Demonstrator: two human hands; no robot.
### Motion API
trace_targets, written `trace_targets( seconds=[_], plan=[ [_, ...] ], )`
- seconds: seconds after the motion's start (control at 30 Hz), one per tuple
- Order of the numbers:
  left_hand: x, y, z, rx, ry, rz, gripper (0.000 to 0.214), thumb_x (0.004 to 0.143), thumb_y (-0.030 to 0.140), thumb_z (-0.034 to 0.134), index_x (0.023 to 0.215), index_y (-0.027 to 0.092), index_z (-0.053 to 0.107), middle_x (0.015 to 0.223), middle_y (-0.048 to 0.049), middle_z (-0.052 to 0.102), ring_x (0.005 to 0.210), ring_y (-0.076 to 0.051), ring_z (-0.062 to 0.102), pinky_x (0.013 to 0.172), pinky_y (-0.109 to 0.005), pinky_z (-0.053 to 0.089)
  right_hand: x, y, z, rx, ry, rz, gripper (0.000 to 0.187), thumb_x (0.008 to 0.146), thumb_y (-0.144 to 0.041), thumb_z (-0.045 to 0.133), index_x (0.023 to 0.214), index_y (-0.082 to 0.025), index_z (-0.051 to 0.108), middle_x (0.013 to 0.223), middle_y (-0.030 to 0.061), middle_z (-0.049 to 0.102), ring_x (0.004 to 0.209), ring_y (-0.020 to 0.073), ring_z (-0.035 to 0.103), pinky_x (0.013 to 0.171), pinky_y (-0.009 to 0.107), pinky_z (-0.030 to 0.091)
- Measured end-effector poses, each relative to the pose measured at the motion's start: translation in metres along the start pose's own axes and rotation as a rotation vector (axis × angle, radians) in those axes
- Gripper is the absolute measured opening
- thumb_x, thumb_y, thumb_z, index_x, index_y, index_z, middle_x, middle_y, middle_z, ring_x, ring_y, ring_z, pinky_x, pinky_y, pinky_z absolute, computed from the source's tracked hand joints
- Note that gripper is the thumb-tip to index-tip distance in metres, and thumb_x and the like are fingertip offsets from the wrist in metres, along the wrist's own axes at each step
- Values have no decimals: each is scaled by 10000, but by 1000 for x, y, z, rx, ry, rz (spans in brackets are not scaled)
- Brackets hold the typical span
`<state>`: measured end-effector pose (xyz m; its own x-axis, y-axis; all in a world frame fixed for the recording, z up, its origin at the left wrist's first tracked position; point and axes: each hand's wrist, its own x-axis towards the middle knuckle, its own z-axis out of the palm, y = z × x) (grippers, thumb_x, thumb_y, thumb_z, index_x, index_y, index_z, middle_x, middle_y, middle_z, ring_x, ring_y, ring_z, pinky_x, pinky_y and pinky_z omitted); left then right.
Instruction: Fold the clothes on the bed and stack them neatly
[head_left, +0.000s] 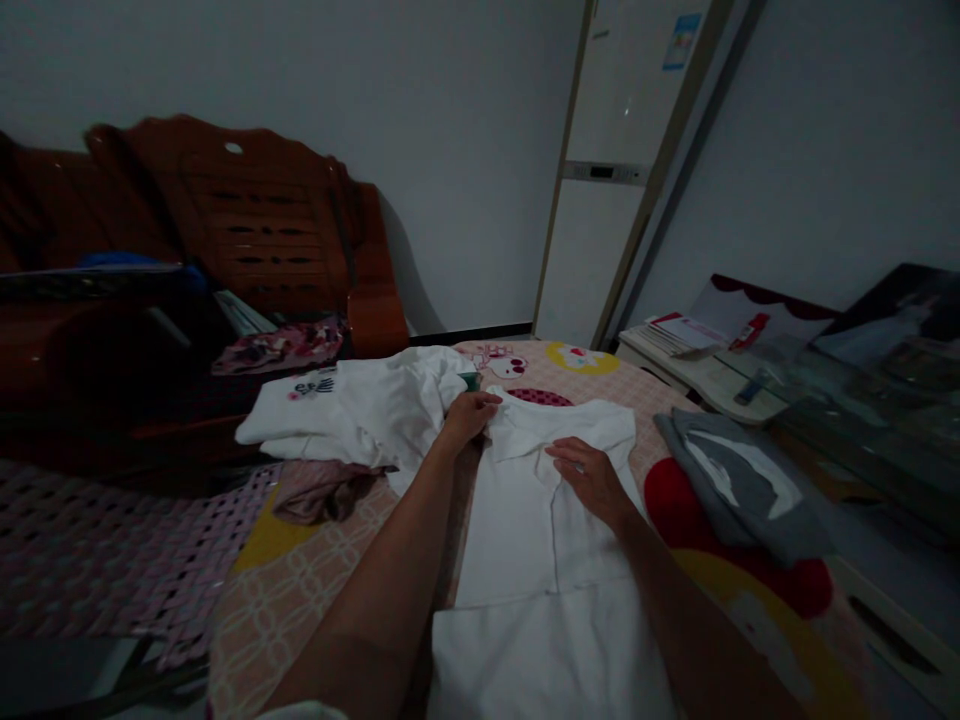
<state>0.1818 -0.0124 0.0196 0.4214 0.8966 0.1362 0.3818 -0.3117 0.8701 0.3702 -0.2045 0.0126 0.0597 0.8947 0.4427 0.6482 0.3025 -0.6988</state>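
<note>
A white shirt (517, 530) lies spread on the patterned round surface in front of me, its neck opening away from me and its sides folded inward. My left hand (471, 415) is closed at the shirt's far left shoulder, with thumb and forefinger pinching the cloth beside the collar. My right hand (589, 478) rests over the upper right part of the shirt, fingers loosely apart and slightly bent, touching the folded layer. The lower part of the shirt is doubled into a wide band nearest me.
Left of the shirt lies a heap of white clothes (360, 405), with a brownish cloth (322, 490) beneath its near edge. A folded grey garment (742, 480) sits at the right. Beyond stand a wooden bench (262, 220), a tall white cabinet unit (592, 250) and a glass-topped table (862, 390).
</note>
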Motion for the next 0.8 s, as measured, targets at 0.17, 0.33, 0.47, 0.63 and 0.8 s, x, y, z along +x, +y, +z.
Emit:
trace_targets(
  seconds=[0.17, 0.33, 0.47, 0.63, 0.8],
  plan=[
    [-1, 3, 6, -231, -30, -117, 287, 798, 213, 572, 969, 95, 769, 604, -6, 642, 494, -96, 493, 485, -205, 353, 3, -14, 1, 64, 86, -29, 217, 841, -258, 603, 958, -205, 779, 1037, 96, 732, 966, 206, 681, 834, 323, 555],
    [-6, 14, 9, -525, -298, 31, 522, 830, 198, 559, 1351, 183, 589, 1216, -111, 684, 868, -147, 689, 749, -261, 537, 5, -23, 3, 212, 139, 504, 179, 703, -225, 621, 803, -138, 740, 591, 26, 664, 450, 142, 581, 429, 245, 477],
    [3, 6, 7, -491, -126, 109, 522, 867, 180, 504, 1388, 168, 533, 1368, -148, 595, 1104, -199, 661, 934, -341, 525, 3, -25, 1, 207, 67, 699, 253, 623, -136, 558, 820, -102, 713, 460, -39, 566, 328, 120, 504, 323, 212, 381],
    [15, -16, 5, -16, 187, -14, 472, 743, 26, 474, 1150, 134, 686, 1183, -104, 709, 1126, -211, 642, 1016, -341, 471, 4, -27, 1, 177, 35, 617, 327, 651, -165, 568, 921, -110, 745, 460, -73, 527, 320, 83, 467, 315, 180, 336],
    [14, -22, 12, 16, 143, -33, 447, 731, 15, 454, 1071, 138, 717, 1003, -70, 755, 967, -194, 693, 927, -327, 524, 5, -29, 1, 197, 110, 685, 241, 669, -196, 600, 843, -106, 741, 432, -59, 534, 301, 90, 459, 318, 192, 351]
  ],
)
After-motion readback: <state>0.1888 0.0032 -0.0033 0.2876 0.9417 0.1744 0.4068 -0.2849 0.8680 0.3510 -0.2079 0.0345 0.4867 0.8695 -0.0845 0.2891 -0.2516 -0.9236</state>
